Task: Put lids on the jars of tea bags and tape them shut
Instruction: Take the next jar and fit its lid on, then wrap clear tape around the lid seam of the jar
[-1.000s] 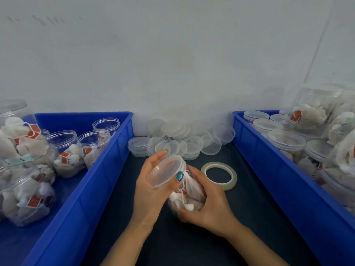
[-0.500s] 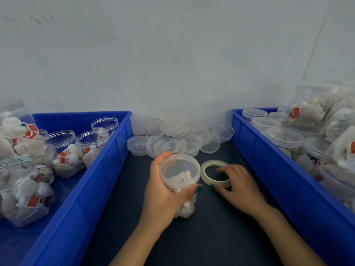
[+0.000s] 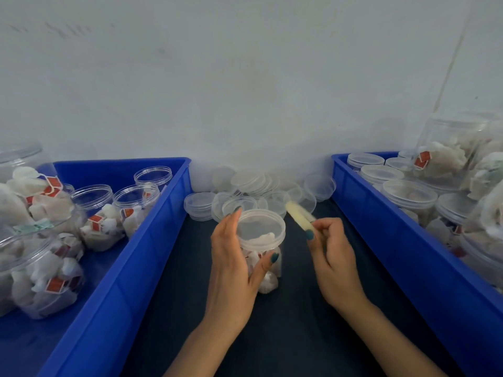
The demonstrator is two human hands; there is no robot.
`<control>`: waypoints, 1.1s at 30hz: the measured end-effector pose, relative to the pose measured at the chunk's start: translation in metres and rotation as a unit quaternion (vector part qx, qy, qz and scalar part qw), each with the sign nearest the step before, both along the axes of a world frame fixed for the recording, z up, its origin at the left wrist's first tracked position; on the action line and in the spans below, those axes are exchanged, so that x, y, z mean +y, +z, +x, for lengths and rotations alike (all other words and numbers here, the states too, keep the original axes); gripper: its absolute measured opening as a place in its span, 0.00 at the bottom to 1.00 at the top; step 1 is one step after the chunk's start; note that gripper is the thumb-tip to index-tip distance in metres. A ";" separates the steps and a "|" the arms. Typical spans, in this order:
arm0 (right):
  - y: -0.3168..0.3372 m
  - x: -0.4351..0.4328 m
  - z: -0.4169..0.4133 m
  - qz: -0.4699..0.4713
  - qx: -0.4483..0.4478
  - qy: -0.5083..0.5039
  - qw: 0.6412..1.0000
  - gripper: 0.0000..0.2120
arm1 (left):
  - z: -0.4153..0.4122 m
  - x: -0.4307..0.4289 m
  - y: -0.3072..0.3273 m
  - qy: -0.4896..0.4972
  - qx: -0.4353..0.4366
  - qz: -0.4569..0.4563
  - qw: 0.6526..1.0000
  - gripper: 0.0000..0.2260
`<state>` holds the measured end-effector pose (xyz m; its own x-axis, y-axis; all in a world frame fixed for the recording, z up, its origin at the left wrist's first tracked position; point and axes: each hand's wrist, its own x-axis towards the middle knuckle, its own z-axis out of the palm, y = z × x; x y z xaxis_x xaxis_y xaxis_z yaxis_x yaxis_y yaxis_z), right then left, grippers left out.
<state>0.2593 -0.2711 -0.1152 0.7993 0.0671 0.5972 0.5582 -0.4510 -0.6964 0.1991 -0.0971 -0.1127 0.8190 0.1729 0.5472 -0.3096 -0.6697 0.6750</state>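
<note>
Your left hand (image 3: 234, 268) wraps the jar (image 3: 265, 276), thumb on the near side, fingers round the far side beside the lid (image 3: 260, 231); jar at mid-worktop between the two bins; upright, long axis vertical, mouth up.

Lid on and looks seated; no tape visible on it.

Your right hand (image 3: 334, 257) pinches the tape roll (image 3: 299, 217), raised just right of the jar; roll seen edge-on, slanting up toward far-left; blurred, free end unreadable.

Judgement: this jar lidded, taping left.

Left bin (image 3: 152, 240): open jars (image 3: 95, 213) awaiting lids; right bin (image 3: 381, 227): lidded jars (image 3: 408, 194), tape there too small to tell; loose lids (image 3: 245, 186) heaped at the worktop's far edge.
</note>
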 end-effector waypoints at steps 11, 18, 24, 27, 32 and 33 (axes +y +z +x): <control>0.000 0.011 -0.017 -0.130 -0.312 0.010 0.941 0.12 | -0.008 -0.004 0.005 0.060 -0.198 0.170 0.963 0.15; 0.003 0.009 -0.017 -0.167 -0.353 0.018 0.920 0.10 | -0.008 -0.002 0.006 0.101 -0.229 0.194 0.949 0.04; 0.006 0.010 -0.014 -0.135 -0.302 -0.015 0.943 0.11 | -0.014 -0.009 0.012 0.072 -0.323 0.264 0.906 0.06; 0.011 0.001 -0.008 -0.087 -0.256 -0.071 0.960 0.11 | -0.018 -0.022 0.009 0.045 -0.346 0.273 0.896 0.05; 0.012 0.001 -0.012 -0.123 -0.310 -0.020 0.943 0.12 | -0.017 -0.011 0.014 0.077 -0.275 0.201 0.937 0.10; 0.012 0.004 -0.015 -0.134 -0.321 -0.006 0.938 0.12 | -0.016 -0.008 0.015 0.085 -0.260 0.195 0.942 0.13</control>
<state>0.2447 -0.2668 -0.1034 0.2829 0.2771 0.9183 0.8176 -0.5703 -0.0798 0.1827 -0.1054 -0.0979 0.4019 -0.0203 0.9155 -0.3961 -0.9052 0.1538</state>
